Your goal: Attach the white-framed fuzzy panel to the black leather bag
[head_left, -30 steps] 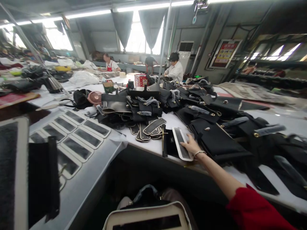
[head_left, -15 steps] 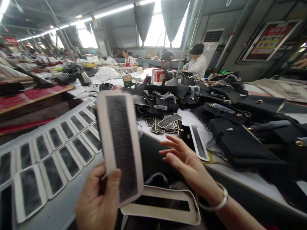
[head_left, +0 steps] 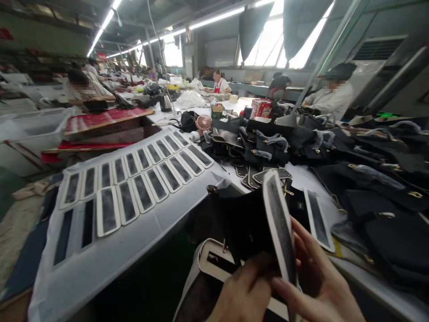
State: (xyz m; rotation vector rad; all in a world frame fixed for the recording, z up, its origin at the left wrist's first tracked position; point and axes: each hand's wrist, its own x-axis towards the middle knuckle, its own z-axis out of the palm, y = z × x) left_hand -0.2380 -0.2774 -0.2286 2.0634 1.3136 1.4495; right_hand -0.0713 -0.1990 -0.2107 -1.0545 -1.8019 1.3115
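Fingers and thumb of my right hand (head_left: 321,279) pinch a rounded, pale-rimmed dark panel (head_left: 282,223) upright beside the white-covered counter (head_left: 142,239), probably to spread the attached soft black material (head_left: 246,223). Similar flat panels (head_left: 156,184) lie in rows on the counter, likely for visibility. My left hand's (head_left: 246,288) fingertips are hidden; I cannot tell what they pinch.

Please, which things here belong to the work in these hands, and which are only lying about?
With the work, it seems:
- pale-rimmed panel, held by left hand and right hand
- similar panels in rows

Just lying about, I think:
- pink fan
- kettle
- red patterned box
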